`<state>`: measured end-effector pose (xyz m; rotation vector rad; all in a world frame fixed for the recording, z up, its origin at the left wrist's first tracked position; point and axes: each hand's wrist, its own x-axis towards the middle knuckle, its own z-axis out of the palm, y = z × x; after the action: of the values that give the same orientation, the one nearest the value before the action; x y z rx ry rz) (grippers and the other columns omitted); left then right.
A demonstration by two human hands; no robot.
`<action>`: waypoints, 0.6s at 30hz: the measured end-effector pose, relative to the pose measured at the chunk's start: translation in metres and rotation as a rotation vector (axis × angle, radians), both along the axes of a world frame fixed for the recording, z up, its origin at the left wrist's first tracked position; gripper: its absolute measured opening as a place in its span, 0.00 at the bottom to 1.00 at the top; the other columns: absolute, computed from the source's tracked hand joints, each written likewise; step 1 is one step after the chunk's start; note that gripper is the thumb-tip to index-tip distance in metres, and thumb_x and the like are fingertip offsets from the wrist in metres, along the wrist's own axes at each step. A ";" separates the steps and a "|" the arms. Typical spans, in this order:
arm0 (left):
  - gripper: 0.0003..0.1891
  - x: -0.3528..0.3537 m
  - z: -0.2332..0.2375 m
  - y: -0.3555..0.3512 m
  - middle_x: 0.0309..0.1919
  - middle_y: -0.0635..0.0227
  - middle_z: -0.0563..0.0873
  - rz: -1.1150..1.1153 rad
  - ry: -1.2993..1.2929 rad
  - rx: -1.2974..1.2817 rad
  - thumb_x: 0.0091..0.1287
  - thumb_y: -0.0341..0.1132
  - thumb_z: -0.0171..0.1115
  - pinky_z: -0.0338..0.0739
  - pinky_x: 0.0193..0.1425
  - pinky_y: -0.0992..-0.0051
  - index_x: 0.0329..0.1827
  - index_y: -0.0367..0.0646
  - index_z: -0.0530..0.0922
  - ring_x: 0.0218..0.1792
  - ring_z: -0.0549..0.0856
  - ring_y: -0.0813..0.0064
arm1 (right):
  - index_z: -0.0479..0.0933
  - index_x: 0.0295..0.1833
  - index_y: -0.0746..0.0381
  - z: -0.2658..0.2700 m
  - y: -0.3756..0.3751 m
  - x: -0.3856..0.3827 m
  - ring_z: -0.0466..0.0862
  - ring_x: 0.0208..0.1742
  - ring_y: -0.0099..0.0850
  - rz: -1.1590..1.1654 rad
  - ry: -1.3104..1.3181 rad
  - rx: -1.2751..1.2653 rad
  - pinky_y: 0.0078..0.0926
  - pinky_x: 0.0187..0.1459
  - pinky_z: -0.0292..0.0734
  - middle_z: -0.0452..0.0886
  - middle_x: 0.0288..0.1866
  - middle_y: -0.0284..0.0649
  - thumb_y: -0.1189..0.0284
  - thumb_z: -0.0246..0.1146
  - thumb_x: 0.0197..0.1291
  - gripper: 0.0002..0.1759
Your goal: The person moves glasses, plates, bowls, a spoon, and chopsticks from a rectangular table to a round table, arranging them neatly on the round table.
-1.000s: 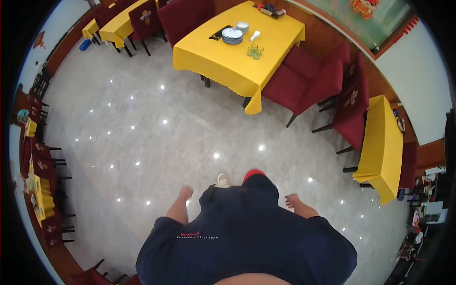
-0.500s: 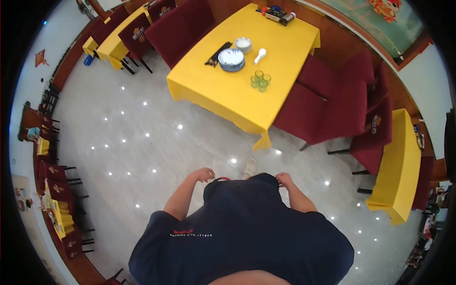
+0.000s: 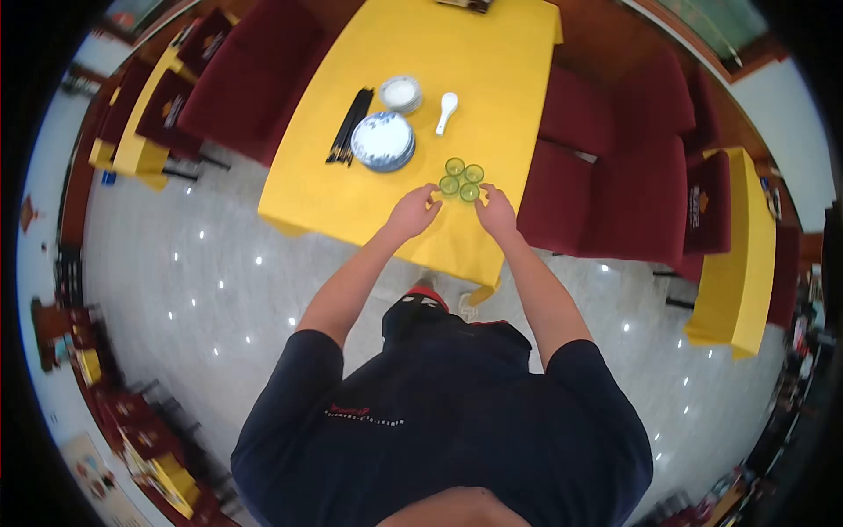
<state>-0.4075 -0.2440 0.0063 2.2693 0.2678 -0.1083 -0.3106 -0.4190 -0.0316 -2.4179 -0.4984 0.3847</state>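
Both arms now reach forward over the tabletop (image 3: 509, 79): left hand (image 3: 414, 212) and right hand (image 3: 494, 209), half-curled and empty, flank the tightly clustered green glasses (image 3: 462, 179), fingertips just beside them.

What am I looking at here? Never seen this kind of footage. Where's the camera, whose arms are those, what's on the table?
No machine: a person with bare hands. The single camera sits on their head, looking down through a very wide lens, so the room bends. The dark shirt is theirs. On the yellow table: four green cups, a stack of plates, a white bowl, a white spoon, dark chopsticks. Red chairs stand beside it. The left hand and right hand flank the cups; whether they touch them is too small to tell.
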 end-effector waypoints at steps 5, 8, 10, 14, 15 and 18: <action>0.20 0.082 -0.036 0.018 0.38 0.51 0.78 -0.269 0.218 0.361 0.55 0.39 0.52 0.74 0.42 0.61 0.52 0.47 0.65 0.37 0.79 0.54 | 0.68 0.49 0.56 -0.014 0.042 0.014 0.76 0.42 0.41 -0.038 0.042 -0.307 0.38 0.41 0.73 0.74 0.40 0.48 0.66 0.56 0.49 0.19; 0.18 0.103 -0.055 0.023 0.38 0.52 0.79 -0.444 0.325 0.330 0.54 0.37 0.52 0.73 0.42 0.62 0.49 0.46 0.68 0.39 0.79 0.56 | 0.71 0.44 0.57 -0.027 0.060 0.024 0.78 0.40 0.41 -0.087 0.114 -0.376 0.37 0.40 0.74 0.76 0.37 0.48 0.68 0.55 0.48 0.15; 0.16 0.115 -0.062 0.027 0.37 0.53 0.79 -0.478 0.342 0.343 0.53 0.37 0.52 0.74 0.42 0.63 0.46 0.45 0.71 0.38 0.79 0.56 | 0.72 0.41 0.57 -0.032 0.065 0.035 0.78 0.39 0.41 -0.142 0.149 -0.372 0.37 0.40 0.74 0.76 0.36 0.48 0.69 0.55 0.48 0.13; 0.11 0.128 -0.086 0.034 0.31 0.52 0.80 -0.454 0.266 0.381 0.51 0.35 0.54 0.74 0.41 0.62 0.36 0.42 0.76 0.35 0.79 0.55 | 0.73 0.35 0.61 -0.050 0.070 0.035 0.79 0.36 0.43 -0.208 0.173 -0.330 0.36 0.38 0.74 0.78 0.32 0.49 0.73 0.53 0.48 0.08; 0.10 0.128 -0.097 0.037 0.30 0.52 0.80 -0.446 0.226 0.377 0.50 0.35 0.54 0.74 0.40 0.61 0.34 0.41 0.76 0.34 0.79 0.54 | 0.74 0.34 0.62 -0.058 0.069 0.033 0.79 0.36 0.43 -0.204 0.164 -0.348 0.36 0.38 0.74 0.78 0.31 0.49 0.74 0.52 0.48 0.08; 0.09 0.122 -0.092 0.039 0.27 0.50 0.80 -0.449 0.173 0.359 0.49 0.33 0.52 0.74 0.39 0.61 0.29 0.38 0.76 0.33 0.79 0.53 | 0.74 0.32 0.63 -0.067 0.051 0.009 0.79 0.34 0.43 -0.234 0.101 -0.283 0.37 0.37 0.74 0.78 0.30 0.49 0.76 0.52 0.46 0.07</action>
<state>-0.2852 -0.2047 -0.0853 2.6464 -0.1527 -0.5291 -0.3016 -0.3682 -0.0989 -2.6744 -0.1190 0.4995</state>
